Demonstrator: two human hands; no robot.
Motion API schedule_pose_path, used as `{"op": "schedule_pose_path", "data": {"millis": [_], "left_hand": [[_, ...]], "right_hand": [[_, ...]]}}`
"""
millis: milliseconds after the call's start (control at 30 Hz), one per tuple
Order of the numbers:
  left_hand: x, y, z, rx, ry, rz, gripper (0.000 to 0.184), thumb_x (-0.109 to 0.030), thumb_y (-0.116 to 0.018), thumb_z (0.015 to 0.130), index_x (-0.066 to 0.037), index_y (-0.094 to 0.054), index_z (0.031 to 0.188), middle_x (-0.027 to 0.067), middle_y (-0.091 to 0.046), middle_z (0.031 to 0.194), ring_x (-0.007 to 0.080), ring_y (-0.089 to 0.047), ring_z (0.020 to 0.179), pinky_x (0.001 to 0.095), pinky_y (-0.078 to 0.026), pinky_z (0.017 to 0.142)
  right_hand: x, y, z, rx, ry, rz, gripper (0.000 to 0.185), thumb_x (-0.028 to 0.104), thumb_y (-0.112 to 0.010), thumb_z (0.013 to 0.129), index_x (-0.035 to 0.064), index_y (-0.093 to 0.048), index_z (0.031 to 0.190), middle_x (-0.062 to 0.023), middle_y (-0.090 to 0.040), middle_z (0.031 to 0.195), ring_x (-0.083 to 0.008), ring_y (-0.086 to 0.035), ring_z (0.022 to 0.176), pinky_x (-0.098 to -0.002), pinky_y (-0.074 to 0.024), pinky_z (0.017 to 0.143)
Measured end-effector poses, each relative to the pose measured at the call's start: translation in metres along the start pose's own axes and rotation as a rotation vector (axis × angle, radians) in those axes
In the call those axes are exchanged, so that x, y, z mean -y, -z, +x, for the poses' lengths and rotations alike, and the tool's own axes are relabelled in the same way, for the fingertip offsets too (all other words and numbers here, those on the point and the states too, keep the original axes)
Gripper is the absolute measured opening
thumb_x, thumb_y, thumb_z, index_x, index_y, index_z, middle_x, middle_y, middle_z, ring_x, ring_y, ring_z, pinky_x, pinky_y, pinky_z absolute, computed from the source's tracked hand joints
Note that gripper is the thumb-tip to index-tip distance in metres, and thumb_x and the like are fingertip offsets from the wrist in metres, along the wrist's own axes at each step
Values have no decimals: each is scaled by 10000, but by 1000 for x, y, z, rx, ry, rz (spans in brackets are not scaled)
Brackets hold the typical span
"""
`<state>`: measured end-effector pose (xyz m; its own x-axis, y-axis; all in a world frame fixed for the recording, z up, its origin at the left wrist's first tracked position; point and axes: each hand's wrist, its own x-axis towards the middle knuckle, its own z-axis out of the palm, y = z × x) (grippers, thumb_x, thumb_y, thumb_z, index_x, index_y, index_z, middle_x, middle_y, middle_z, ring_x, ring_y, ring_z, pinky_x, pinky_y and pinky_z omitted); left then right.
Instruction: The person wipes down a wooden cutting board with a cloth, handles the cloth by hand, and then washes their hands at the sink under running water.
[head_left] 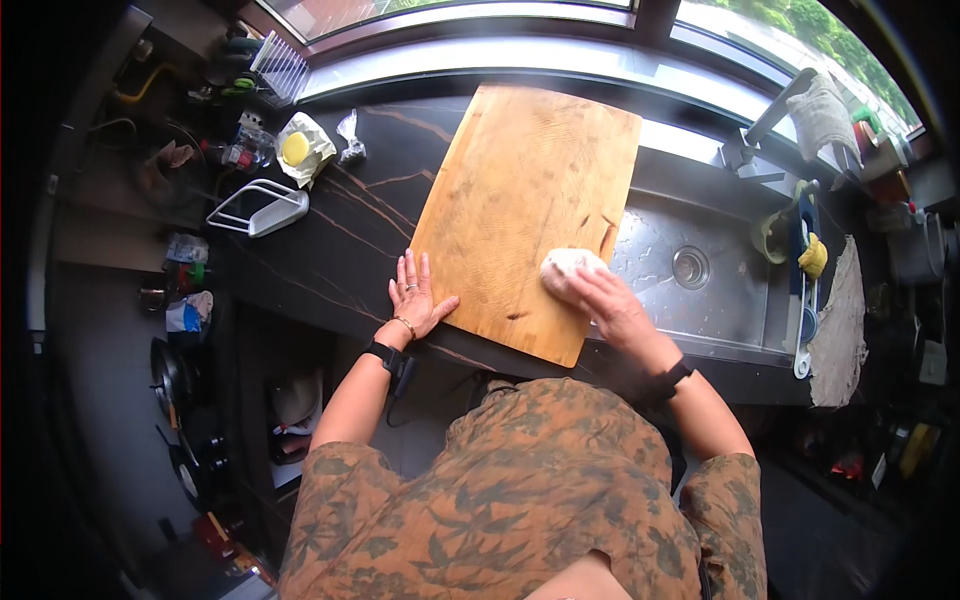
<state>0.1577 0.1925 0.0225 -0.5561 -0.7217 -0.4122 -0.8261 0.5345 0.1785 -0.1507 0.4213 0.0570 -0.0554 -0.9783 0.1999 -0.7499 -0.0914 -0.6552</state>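
A large wooden board point(520, 200) lies on the dark countertop, its right side reaching over the edge of the sink. My left hand point(420, 301) rests with spread fingers at the board's lower left edge, holding nothing. Near the board's right side, my right hand point(612, 305) presses a bunched white cloth point(569, 267) onto the wood. The fingers cover part of the cloth. Dark marks and small cracks show on the board close to the cloth.
To the right is a steel sink point(735, 300) with a faucet point(745, 150). A grey rag point(840, 325) hangs beyond it. On the left stand a white rack point(272, 212) and a yellow item on paper point(296, 149). Windows line the back.
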Motion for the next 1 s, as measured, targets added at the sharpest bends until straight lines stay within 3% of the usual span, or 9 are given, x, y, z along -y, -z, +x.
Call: {"op": "schedule_pose_path", "data": {"millis": [33, 133, 233, 467, 800, 1000], "left_hand": [[1, 1, -1, 2, 0, -1, 1118, -729, -505, 809, -99, 82, 1522, 188, 184, 1570, 365, 169, 1450, 615, -7, 1111], [1, 2, -2, 4, -8, 0, 1118, -722, -513, 809, -102, 84, 1522, 186, 191, 1568, 367, 172, 1448, 614, -2, 1111], [0, 3, -3, 23, 4, -1, 1122, -708, -528, 810, -101, 93, 1520, 185, 202, 1565, 365, 186, 1445, 614, 0, 1110], [-1, 7, -7, 43, -1, -17, 1131, -694, -539, 811, -78, 98, 1515, 203, 209, 1558, 379, 186, 1441, 599, 20, 1115], [-3, 8, -8, 42, -16, -24, 1134, -622, -600, 812, -62, 96, 1511, 219, 203, 1554, 396, 182, 1437, 607, 27, 1110], [-3, 7, -9, 18, -19, -4, 1123, -591, -616, 814, -72, 92, 1514, 210, 195, 1559, 388, 173, 1442, 595, 17, 1118]], "right_hand": [[5, -18, -2, 7, 120, -58, 443, 121, -626, 869, 144, -547, 1304, -133, -544, 1322, -378, -477, 1231, -453, -375, 1072], [-2, -31, -1, -74, 105, 25, 307, 52, -679, 798, 113, -660, 1099, -105, -628, 1211, -344, -528, 1195, -432, -440, 1018], [-31, -26, 9, -88, 135, 57, 262, 16, -680, 777, 100, -679, 1026, -88, -640, 1195, -335, -550, 1167, -419, -466, 988], [-127, 0, 94, -401, -25, -121, 246, -40, -641, 791, 83, -683, 1000, -98, -657, 1175, -336, -578, 1138, -395, -475, 974], [-232, 50, 191, -490, -176, -232, 221, 9, -587, 870, 101, -707, 1031, -102, -653, 1186, -281, -588, 1149, -353, -470, 986], [-236, 51, 211, -497, -311, -231, 210, 98, -561, 914, 89, -696, 1074, -119, -626, 1230, -290, -572, 1168, -358, -442, 1010]]}}
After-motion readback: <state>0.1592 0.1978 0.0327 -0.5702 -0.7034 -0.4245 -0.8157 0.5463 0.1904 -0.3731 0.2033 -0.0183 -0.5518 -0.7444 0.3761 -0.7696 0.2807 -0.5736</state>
